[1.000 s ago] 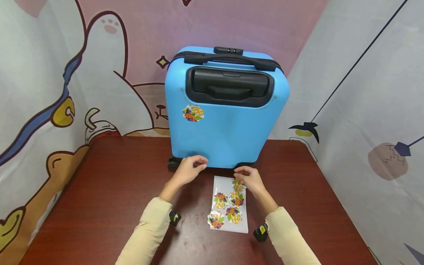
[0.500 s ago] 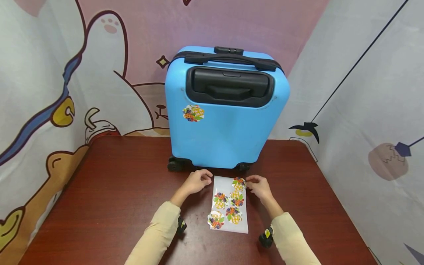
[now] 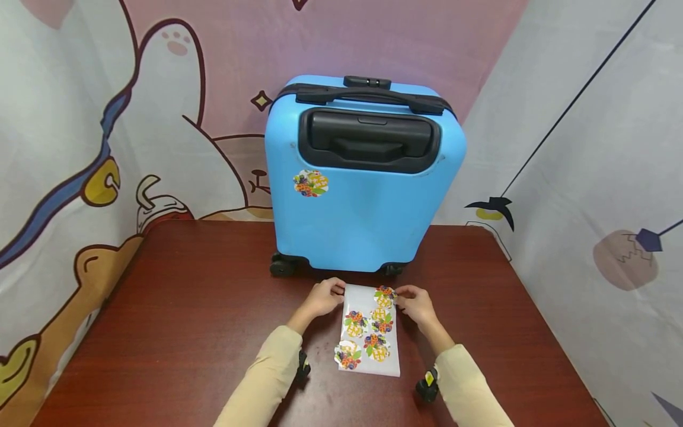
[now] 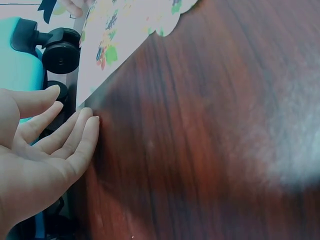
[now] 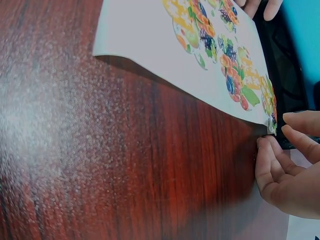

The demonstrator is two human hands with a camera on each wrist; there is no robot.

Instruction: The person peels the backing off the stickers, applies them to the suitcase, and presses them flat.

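A white sheet (image 3: pixel 368 367) with several round fruit-print stickers lies on the table in front of a blue suitcase (image 3: pixel 363 219). My left hand (image 3: pixel 324 298) is at the sheet's far left corner; its fingers are loosely bent and spread apart in the left wrist view, fingertips by the paper's edge. At the far right corner is my right hand (image 3: pixel 416 303), beside a fruit sticker (image 3: pixel 384 296) that juts slightly past the sheet. In the right wrist view, its thumb and forefinger stand a little apart, holding nothing visible. Whether either hand touches the paper is unclear.
The suitcase stands upright at the back of the brown table (image 3: pixel 203 308), on black wheels (image 3: pixel 282 265). One fruit sticker (image 3: pixel 311 183) is on its front, left, below the black pull handle (image 3: pixel 373 139). A printed cloth backdrop (image 3: pixel 565 118) hangs behind and at the sides.
Both hands have come down from the suitcase's lower edge toward the person. The left moved right to the sheet's left corner; the right moved slightly outward to its right corner. Sheet and suitcase stayed put.
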